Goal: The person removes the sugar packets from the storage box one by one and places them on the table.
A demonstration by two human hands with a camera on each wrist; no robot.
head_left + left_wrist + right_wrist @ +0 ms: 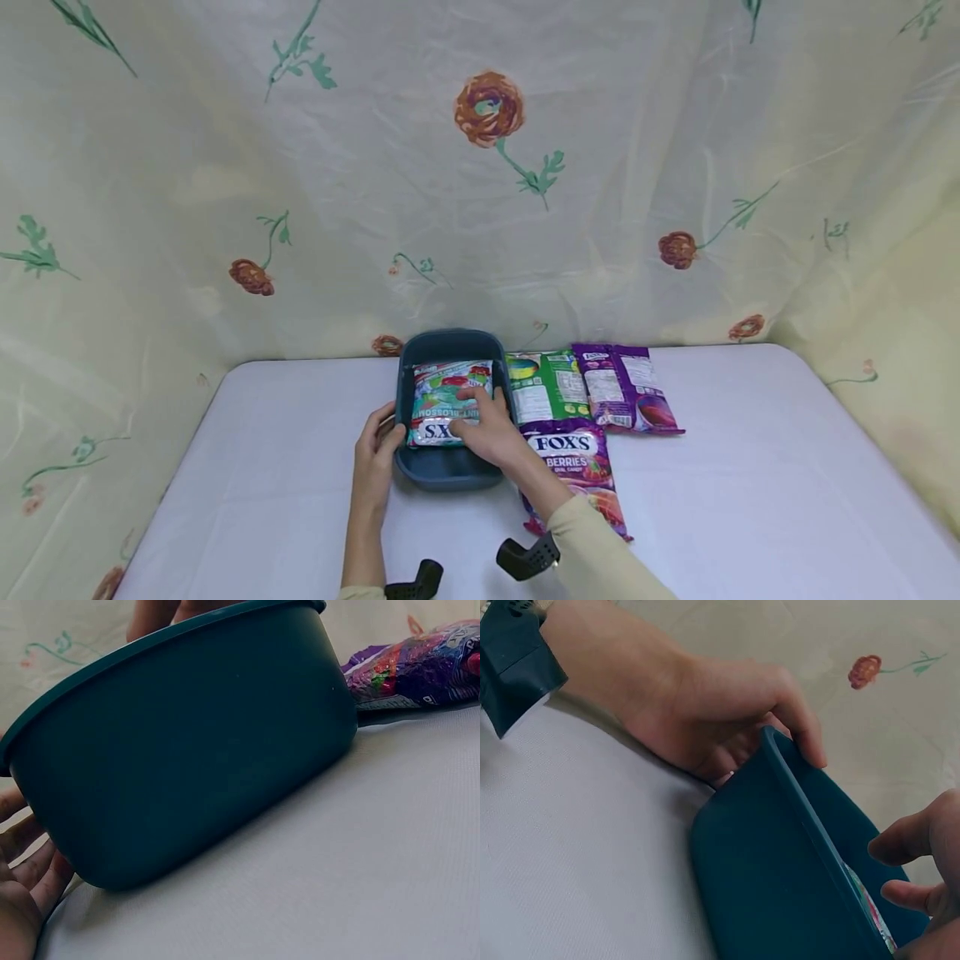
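A dark teal plastic basin point(448, 478) stands on the table, with a Fox's candy bag point(438, 390) lying flat inside it. My left hand point(375, 454) grips the basin's left side. In the right wrist view its thumb hooks over the rim point(810, 814) while the other fingers lie against the outer wall. Reaching in from the right, my right hand point(491, 429) is over the candy bag, thumb and fingers apart and fingertips right at its printed face. The left wrist view shows mostly the basin's outer wall point(187, 750); the bag is hidden there.
Right of the basin lie a purple Fox's berries bag point(573, 467), a green bag point(551, 387) and another purple bag point(626, 387) behind. White cloth covers the table point(277, 475). A flowered curtain point(360, 167) hangs along the back edge.
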